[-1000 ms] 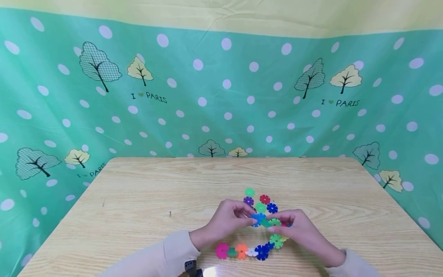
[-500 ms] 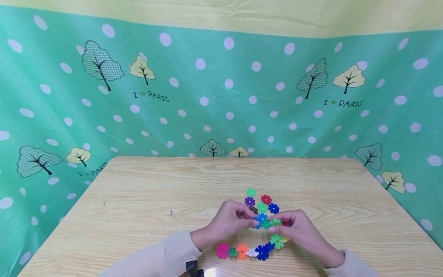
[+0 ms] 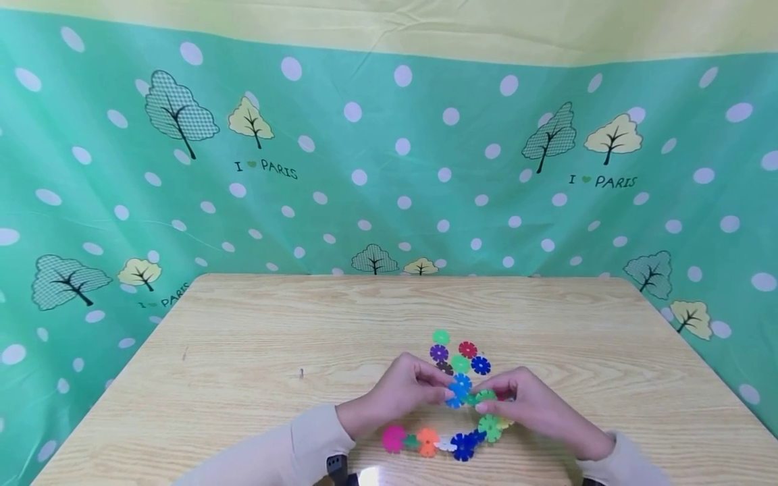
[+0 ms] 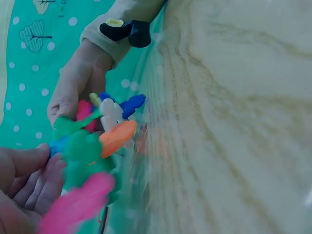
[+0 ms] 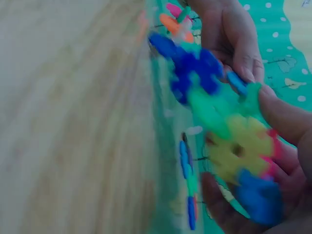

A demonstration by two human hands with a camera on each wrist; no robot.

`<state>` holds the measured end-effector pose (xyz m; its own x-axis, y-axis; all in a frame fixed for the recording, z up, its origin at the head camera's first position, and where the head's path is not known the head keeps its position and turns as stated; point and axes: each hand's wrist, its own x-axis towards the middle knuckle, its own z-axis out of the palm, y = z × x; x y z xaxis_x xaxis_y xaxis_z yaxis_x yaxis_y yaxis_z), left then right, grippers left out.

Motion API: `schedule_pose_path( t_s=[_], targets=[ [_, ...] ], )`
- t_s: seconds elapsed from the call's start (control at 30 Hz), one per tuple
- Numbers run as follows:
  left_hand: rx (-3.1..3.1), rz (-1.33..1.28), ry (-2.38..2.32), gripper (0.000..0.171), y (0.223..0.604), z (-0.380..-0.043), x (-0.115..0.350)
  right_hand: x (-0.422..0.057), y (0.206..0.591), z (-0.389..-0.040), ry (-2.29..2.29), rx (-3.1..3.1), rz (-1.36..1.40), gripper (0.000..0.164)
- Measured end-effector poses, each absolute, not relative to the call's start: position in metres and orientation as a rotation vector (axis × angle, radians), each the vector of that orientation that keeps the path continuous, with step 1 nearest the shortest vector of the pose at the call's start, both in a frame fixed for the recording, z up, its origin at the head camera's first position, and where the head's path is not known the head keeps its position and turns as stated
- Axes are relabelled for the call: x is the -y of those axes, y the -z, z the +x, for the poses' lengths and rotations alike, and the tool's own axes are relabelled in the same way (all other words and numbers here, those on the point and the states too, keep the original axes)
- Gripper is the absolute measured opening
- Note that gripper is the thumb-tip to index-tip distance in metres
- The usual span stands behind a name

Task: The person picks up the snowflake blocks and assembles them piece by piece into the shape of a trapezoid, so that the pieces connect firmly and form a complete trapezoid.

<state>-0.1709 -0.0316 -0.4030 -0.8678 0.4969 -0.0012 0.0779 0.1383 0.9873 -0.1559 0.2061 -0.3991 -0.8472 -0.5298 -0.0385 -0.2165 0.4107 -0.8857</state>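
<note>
I set my dial on the light blue snowflake disc (image 3: 455, 401) in the person's left hand (image 3: 401, 391), with twelve at the table's far edge. That hand comes in from nine o'clock and pinches the disc between thumb and fingers. The right hand (image 3: 535, 408) comes in from between three and four, its thumb and fingers gripping one end of the disc chain (image 3: 462, 451) beside a dark green disc (image 3: 471, 399). At three the light blue rim appears to meet that dark green one; I can't tell whether their slots engage. I'd judge the pinches sit close to this meeting point to steer both edges and stop the slack chain twisting.

From the right grip the chain bends through five to a pink disc (image 3: 394, 439) near eight, probably left hanging free because only its end needs control. I can't tell whether that tail touches the tabletop (image 3: 243, 378). My right wrist view shows a yellow disc (image 5: 224, 156) and a blue disc (image 5: 258, 200) against the palm. Loose discs, purple (image 3: 439, 353) and red (image 3: 467, 349) among them, lie between eleven and one, probably kept within easy reach.
</note>
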Motion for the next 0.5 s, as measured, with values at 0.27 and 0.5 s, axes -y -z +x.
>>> schedule_pose_path(
  t_s=[0.27,0.5],
  targets=[
    [-1.978,0.384,-1.866,0.014,0.4075,-0.1651,0.0245,-0.207,0.3951,-0.1546,1.364,-2.302,-0.797,0.03],
    [-1.908,0.405,-1.864,0.016,0.409,-0.164,0.0247,-0.2061,0.3956,-0.1512,1.365,-2.335,-0.826,0.03]
  ],
)
